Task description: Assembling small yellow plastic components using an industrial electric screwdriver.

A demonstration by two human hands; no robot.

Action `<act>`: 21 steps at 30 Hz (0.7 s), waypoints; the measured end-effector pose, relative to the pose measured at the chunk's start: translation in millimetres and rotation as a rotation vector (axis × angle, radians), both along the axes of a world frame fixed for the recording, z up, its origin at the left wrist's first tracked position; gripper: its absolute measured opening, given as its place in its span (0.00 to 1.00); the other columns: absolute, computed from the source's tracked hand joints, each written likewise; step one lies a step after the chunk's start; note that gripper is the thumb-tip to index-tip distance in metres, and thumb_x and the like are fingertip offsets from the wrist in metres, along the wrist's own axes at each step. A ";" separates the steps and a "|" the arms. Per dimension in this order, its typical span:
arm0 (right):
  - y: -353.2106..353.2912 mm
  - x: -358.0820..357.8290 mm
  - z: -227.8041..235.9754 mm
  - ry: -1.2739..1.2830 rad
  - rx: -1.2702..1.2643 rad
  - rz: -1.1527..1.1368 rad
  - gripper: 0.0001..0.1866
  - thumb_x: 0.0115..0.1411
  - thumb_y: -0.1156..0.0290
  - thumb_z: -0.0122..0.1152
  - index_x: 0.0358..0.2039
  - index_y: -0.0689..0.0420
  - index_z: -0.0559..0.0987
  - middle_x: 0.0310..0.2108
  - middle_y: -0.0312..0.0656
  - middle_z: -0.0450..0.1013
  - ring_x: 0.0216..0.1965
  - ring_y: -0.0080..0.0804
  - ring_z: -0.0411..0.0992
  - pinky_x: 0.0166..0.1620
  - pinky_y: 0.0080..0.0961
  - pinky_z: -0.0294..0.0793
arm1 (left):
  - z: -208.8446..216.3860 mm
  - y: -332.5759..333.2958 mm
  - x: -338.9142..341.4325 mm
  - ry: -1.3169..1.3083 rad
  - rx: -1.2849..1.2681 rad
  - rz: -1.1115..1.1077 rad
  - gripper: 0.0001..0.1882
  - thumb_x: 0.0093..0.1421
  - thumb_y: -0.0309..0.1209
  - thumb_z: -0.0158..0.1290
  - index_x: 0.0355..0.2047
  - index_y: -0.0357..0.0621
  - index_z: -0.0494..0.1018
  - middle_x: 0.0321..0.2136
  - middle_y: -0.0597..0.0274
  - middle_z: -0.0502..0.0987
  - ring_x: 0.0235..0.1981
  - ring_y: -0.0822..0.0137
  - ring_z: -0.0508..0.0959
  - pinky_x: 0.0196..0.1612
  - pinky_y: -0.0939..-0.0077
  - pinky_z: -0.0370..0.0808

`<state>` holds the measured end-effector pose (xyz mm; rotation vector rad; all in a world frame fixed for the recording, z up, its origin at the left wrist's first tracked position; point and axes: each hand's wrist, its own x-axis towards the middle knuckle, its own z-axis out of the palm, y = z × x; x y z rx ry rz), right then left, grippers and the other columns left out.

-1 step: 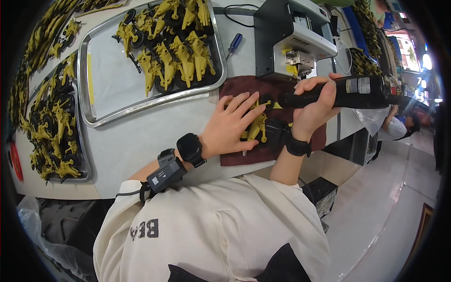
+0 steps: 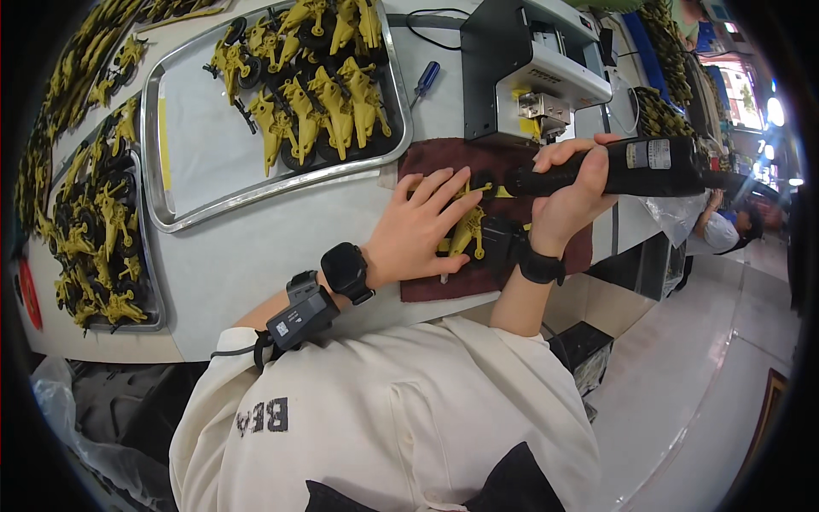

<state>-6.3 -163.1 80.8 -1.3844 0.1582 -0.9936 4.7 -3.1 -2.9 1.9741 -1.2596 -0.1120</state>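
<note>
My right hand (image 2: pixel 576 192) wraps round a black corded electric screwdriver (image 2: pixel 653 166), lying nearly level with its nose pointing left. Its nose end meets a yellow and black toy motorcycle (image 2: pixel 467 232), but the exact contact is hidden. Across the toy's left side, my left hand (image 2: pixel 420 224) steadies it, fingers spread along the far side and thumb on the near side. Beneath the toy sit a dark block (image 2: pixel 502 239) and a dark red cloth (image 2: pixel 426 286). Part of the toy is covered by my fingers.
A metal tray (image 2: pixel 281 189) with several yellow toy motorcycles stands at the far left; another full tray (image 2: pixel 158 303) is nearer. A blue-handled screwdriver (image 2: pixel 427 78) lies beside a white and black bench machine (image 2: pixel 546 72). At far right, another person (image 2: pixel 725 229) is visible.
</note>
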 end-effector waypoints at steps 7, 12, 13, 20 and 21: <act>-1.1 -10.1 6.0 -0.099 -0.157 0.071 0.24 0.53 0.59 0.57 0.40 0.64 0.62 0.17 0.42 0.67 0.14 0.28 0.64 0.22 0.24 0.68 | 0.0 -3.1 3.3 -0.035 -0.004 0.005 0.39 0.41 0.47 0.58 0.55 0.51 0.62 0.58 0.54 0.59 0.56 0.56 0.60 0.55 0.58 0.54; -22.9 20.4 58.4 -0.259 -0.263 -0.175 0.32 0.54 0.57 0.56 0.50 0.67 0.58 0.15 0.40 0.67 0.13 0.27 0.64 0.20 0.23 0.68 | 3.3 -0.8 -2.3 -0.052 -0.006 0.014 0.38 0.42 0.46 0.57 0.54 0.48 0.61 0.54 0.51 0.61 0.56 0.55 0.59 0.55 0.56 0.54; -25.8 29.2 58.9 -0.217 -0.301 -0.233 0.30 0.53 0.59 0.57 0.48 0.67 0.60 0.15 0.40 0.67 0.14 0.26 0.64 0.20 0.22 0.68 | 3.4 -1.2 -1.5 -0.042 -0.014 0.012 0.39 0.42 0.47 0.58 0.55 0.49 0.62 0.55 0.51 0.61 0.56 0.55 0.59 0.55 0.56 0.54; -9.0 -8.4 39.3 -0.012 -0.036 0.078 0.26 0.54 0.59 0.57 0.45 0.64 0.61 0.16 0.40 0.64 0.14 0.28 0.63 0.21 0.23 0.66 | 0.9 1.1 -1.3 -0.032 -0.046 0.064 0.40 0.41 0.47 0.60 0.55 0.49 0.61 0.58 0.52 0.57 0.56 0.55 0.58 0.54 0.58 0.54; -1.5 -26.5 30.5 -0.034 -0.034 0.129 0.29 0.55 0.56 0.57 0.46 0.63 0.59 0.17 0.41 0.64 0.14 0.29 0.63 0.21 0.24 0.66 | 0.2 -0.7 -2.7 -0.029 -0.049 0.062 0.40 0.41 0.48 0.60 0.55 0.49 0.61 0.59 0.52 0.57 0.56 0.55 0.58 0.53 0.58 0.54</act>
